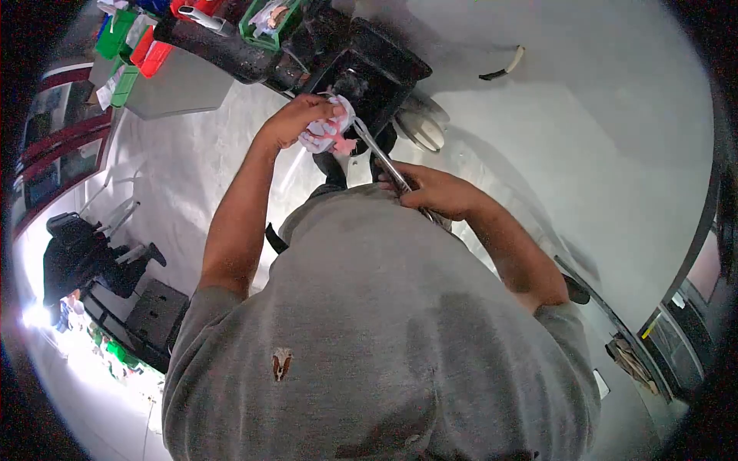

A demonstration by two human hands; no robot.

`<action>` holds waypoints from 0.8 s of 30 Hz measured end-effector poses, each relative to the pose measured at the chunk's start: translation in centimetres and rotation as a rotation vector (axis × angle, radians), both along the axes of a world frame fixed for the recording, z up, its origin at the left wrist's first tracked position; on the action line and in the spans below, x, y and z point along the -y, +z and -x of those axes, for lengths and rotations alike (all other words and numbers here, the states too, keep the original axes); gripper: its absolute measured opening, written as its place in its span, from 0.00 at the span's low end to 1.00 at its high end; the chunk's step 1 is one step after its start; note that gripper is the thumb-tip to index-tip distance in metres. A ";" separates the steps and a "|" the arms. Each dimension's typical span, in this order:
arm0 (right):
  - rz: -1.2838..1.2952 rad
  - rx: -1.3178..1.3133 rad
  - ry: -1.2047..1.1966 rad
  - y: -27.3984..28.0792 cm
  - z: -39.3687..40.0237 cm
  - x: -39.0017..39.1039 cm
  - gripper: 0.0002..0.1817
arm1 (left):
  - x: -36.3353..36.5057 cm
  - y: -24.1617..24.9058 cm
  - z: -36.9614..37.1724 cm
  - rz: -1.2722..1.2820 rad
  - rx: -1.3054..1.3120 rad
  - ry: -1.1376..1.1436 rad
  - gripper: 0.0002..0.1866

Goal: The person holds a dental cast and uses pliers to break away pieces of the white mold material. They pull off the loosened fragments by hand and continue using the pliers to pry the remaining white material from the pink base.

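The person stands over a pale grey concrete floor (584, 138), both bare arms raised in front of a grey short-sleeved shirt (369, 330). The left hand (296, 119) is curled tight around a crumpled white and pink rag (330, 132), the fingers wrapped over its top so that only the lower folds bulge out beneath them. The rag is pressed around the far end of a long, slim, shiny metal tool (384, 163), which runs slantwise from the rag down to the right hand (438, 192). That hand is closed in a fist on the tool's near end, knuckles up, held close to the chest. Just beyond the hands a black boxy machine part (377, 69) sits on the floor, with a dark, grimy cylinder (223, 48) lying beside it. Green and red plastic bins (134, 50) stand further off at the upper left. A black wheeled stand (77, 257) is well apart at the left edge.
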State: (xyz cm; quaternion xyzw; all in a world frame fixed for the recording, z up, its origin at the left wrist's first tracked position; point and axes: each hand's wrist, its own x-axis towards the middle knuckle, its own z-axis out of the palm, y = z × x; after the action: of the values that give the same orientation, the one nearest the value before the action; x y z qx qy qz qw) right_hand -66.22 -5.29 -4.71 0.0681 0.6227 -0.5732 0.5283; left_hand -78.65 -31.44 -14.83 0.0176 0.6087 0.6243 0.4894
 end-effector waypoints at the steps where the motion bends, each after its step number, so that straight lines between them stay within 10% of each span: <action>1: 0.056 0.055 -0.051 -0.9 -0.8 -0.5 0.39 | -0.1 -0.5 0.0 -0.002 0.003 0.000 0.19; 6: -0.004 0.291 -0.112 2.5 -1.6 -0.1 0.26 | -0.9 -1.1 -1.1 -0.007 -0.001 -0.045 0.20; 24: -0.371 -0.241 0.267 4.5 3.7 2.5 0.16 | 0.1 0.5 2.1 0.009 -0.063 0.065 0.23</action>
State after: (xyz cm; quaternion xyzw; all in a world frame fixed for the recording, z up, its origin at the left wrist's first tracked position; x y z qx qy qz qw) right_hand -69.88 -7.76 -0.20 0.0121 0.7792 -0.3780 0.4998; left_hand -80.72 -31.59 -14.33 0.0151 0.6266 0.6365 0.4495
